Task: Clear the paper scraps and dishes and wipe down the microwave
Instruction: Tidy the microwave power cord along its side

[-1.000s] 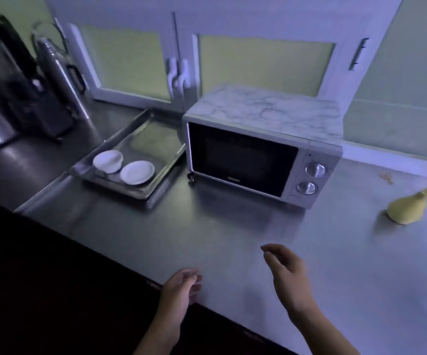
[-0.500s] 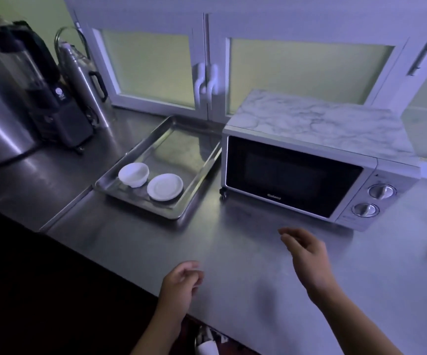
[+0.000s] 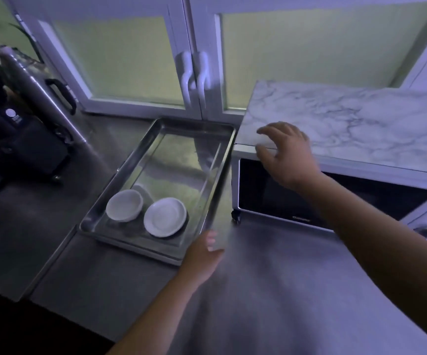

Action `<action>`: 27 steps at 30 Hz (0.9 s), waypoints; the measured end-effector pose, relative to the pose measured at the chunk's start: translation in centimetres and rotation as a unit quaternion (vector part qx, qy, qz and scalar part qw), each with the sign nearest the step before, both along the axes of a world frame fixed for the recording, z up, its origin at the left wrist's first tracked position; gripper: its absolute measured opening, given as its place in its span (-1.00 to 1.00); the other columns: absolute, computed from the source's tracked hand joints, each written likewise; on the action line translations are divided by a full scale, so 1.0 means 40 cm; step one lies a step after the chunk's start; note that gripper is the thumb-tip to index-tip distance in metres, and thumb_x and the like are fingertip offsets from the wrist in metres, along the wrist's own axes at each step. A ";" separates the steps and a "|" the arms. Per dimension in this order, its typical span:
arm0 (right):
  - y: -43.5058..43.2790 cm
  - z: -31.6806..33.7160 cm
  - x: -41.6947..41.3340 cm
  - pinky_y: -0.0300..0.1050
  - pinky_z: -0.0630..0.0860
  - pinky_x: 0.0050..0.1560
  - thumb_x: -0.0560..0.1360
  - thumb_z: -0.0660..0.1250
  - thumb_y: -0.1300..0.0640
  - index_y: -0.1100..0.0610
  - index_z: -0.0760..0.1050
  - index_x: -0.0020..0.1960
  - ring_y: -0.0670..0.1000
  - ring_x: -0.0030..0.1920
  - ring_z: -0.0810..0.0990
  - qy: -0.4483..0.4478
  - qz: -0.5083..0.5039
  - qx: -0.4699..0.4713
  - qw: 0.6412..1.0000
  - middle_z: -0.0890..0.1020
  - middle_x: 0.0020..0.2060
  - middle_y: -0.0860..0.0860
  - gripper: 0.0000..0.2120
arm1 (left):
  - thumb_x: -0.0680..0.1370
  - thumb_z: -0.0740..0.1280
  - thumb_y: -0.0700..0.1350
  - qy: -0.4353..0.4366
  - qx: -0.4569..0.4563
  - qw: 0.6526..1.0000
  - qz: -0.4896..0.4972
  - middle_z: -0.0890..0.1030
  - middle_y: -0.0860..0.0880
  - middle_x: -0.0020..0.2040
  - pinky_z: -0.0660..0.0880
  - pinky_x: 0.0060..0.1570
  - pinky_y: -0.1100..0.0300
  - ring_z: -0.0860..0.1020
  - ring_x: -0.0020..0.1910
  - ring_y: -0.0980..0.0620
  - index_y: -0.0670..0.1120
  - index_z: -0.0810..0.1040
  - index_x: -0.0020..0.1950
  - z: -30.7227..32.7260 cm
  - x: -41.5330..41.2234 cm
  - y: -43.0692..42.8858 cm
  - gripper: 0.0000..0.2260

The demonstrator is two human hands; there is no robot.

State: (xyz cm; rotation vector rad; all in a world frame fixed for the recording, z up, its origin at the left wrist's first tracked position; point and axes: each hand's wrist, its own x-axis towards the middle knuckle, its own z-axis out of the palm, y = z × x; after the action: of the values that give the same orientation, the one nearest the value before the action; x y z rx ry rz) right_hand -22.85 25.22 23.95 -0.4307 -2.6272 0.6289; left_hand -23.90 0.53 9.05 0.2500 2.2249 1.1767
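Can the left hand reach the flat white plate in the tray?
Probably yes. The left hand is right at the near corner of the tray, and the plate lies just beyond it. Only the low rim stands between them, and nothing covers the plate.

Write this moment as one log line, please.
left hand: open, by tray corner | right hand: open, at microwave top edge | bowl and plate: in tray

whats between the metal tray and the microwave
Head view: only a narrow strip of bare steel counter between tray and microwave, left hand at its near end.
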 end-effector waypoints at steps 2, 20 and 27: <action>0.040 -0.006 -0.066 0.16 0.11 0.49 0.60 0.18 -0.13 0.01 0.39 0.45 0.11 0.51 0.24 -0.091 -0.056 0.037 0.994 0.39 0.47 0.06 -0.54 | 0.50 0.39 -0.14 0.001 -0.019 1.000 -0.021 0.49 -0.02 0.31 0.46 0.13 0.19 0.51 0.25 0.04 0.00 0.40 0.43 -0.023 -0.040 0.031 -0.50; 0.048 -0.035 -0.115 0.09 0.13 0.43 0.49 0.04 -0.34 -0.10 0.37 0.43 -0.01 0.48 0.29 -0.116 -0.156 0.111 0.975 0.42 0.45 -0.08 -0.40 | 0.48 0.31 -0.35 0.096 -0.049 0.986 -0.126 0.49 -0.20 0.24 0.52 0.17 -0.02 0.54 0.17 -0.21 -0.18 0.45 0.33 -0.155 -0.262 0.287 -0.58; 0.047 -0.033 -0.115 0.08 0.12 0.45 0.51 0.05 -0.34 -0.11 0.35 0.46 -0.03 0.50 0.26 -0.120 -0.165 0.113 0.972 0.39 0.48 -0.10 -0.40 | 0.56 0.14 -0.31 0.002 0.053 0.995 -0.081 0.61 -0.01 0.12 0.57 -0.10 0.02 0.61 0.04 -0.16 0.01 0.53 0.32 -0.107 -0.310 0.253 -0.59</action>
State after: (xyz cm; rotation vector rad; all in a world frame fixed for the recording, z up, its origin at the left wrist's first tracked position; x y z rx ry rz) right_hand -27.46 27.09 22.62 -0.8948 -2.7160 0.1760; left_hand -36.30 10.65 4.77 0.4678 2.1052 1.2070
